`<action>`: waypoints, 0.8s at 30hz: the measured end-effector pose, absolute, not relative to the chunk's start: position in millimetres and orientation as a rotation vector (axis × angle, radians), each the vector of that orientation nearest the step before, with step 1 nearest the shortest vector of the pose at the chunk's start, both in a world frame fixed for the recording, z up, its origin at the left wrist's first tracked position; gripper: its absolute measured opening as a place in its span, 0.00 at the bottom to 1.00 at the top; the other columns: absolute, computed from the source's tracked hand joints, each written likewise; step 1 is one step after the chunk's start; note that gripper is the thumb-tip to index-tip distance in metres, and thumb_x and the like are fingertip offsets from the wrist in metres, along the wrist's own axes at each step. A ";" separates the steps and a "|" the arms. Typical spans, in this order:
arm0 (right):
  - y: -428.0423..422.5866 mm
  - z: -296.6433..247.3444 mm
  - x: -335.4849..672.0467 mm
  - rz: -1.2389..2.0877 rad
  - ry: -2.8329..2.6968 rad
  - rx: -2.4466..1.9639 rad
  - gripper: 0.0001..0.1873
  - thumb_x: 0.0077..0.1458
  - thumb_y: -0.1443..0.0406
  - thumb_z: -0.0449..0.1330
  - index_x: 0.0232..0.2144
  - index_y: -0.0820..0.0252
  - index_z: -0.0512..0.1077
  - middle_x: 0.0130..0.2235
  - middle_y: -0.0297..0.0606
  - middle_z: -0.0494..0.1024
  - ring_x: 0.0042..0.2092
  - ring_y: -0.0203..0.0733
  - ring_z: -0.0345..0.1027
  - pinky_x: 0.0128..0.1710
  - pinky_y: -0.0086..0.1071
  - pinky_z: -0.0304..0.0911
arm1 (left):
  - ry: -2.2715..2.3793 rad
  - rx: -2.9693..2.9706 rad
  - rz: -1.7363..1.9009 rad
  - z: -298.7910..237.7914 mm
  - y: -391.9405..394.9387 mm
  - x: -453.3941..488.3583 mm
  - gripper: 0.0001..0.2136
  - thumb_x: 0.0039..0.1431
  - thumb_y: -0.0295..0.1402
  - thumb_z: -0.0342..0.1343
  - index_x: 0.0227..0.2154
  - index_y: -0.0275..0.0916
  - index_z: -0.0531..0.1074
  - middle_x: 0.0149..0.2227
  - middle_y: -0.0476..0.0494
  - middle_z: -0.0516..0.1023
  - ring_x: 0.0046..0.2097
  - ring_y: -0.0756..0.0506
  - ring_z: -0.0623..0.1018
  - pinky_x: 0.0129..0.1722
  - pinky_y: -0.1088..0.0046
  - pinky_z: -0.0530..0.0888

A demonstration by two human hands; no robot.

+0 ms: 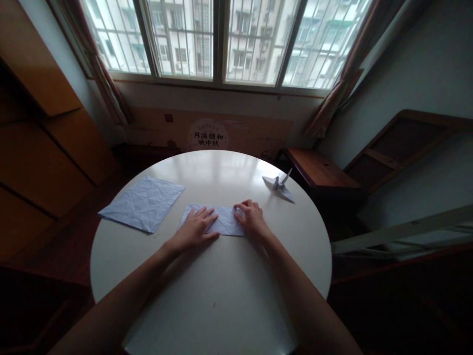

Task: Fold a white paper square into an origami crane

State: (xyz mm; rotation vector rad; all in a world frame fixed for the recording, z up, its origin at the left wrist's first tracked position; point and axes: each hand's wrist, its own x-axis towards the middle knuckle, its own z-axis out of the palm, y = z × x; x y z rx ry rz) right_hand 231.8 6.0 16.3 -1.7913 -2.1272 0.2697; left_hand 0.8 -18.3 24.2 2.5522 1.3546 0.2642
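Room dim overall; daylight came from window (pixel 219 44) ahead, backlighting scene. Buildings (pixel 201 42) outside looked pale, washed out. White table (pixel 225 281) caught glare along far side, went greyer nearer camera. Soft shadows sat beside left forearm (pixel 136 276) and right forearm (pixel 295 276). Lower corners sank near black; cabinet (pixel 40 162) was underexposed. Wide-angle distortion leaned outer verticals. Creases on paper sheet (pixel 144 202) were readable; fine detail was soft.

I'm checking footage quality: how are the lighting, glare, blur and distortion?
Head view: bright backlight from the window; glare on the white table, far side; dark lower corners; apparent wide-angle stretch toward the edges; the folded paper, left hand and right hand show no obvious motion blur.
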 end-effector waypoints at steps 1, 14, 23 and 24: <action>6.0 16.3 231.7 0.268 -2.126 -1.790 0.16 0.58 0.61 0.58 0.49 0.50 0.73 0.50 0.42 0.70 0.52 0.48 0.59 0.51 0.39 0.54 | 1.353 2.552 0.266 24.2 -18.2 0.8 0.28 0.59 0.48 0.54 0.60 0.42 0.63 0.65 0.37 0.58 0.67 0.34 0.55 0.63 0.45 0.52; 5.2 17.2 232.1 0.270 -2.121 -1.780 0.16 0.58 0.61 0.57 0.48 0.50 0.74 0.50 0.41 0.70 0.51 0.48 0.59 0.51 0.39 0.54 | 1.331 2.557 0.285 21.5 -17.2 -0.7 0.28 0.60 0.49 0.52 0.60 0.42 0.63 0.65 0.37 0.58 0.67 0.34 0.55 0.63 0.45 0.51; 5.0 19.6 231.7 0.288 -2.130 -1.796 0.16 0.58 0.61 0.58 0.49 0.51 0.73 0.50 0.42 0.70 0.52 0.48 0.59 0.51 0.39 0.54 | 1.330 2.557 0.293 21.5 -17.5 -0.7 0.28 0.60 0.49 0.52 0.60 0.42 0.63 0.65 0.36 0.58 0.67 0.34 0.55 0.63 0.45 0.51; 5.2 19.4 231.8 0.290 -2.132 -1.796 0.17 0.58 0.61 0.58 0.49 0.51 0.73 0.50 0.42 0.70 0.52 0.48 0.59 0.51 0.39 0.54 | 1.329 2.559 0.291 21.3 -17.5 -0.7 0.28 0.60 0.49 0.52 0.60 0.42 0.63 0.65 0.37 0.58 0.67 0.34 0.55 0.63 0.45 0.51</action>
